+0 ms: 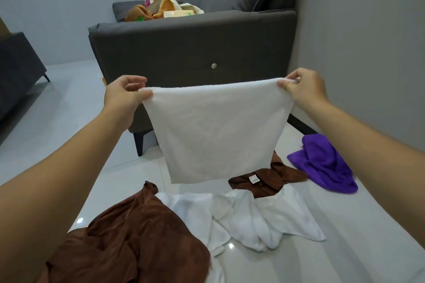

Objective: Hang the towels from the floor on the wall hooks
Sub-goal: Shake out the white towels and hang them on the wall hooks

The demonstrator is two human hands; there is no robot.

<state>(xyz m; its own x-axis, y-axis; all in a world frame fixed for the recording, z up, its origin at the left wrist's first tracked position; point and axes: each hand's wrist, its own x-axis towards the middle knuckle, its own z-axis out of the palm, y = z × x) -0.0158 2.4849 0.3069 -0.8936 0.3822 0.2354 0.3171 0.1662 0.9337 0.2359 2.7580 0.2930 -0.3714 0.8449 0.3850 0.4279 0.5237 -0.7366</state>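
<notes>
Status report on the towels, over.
Left hand and right hand pinch white towel by top corners, spread. Brown towels, white pile, purple towel on floor. Hooks not visible.

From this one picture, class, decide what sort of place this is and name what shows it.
Probably a home living room: a grey sofa, a second grey seat at the left, and a glossy tiled floor strewn with towels.
</notes>
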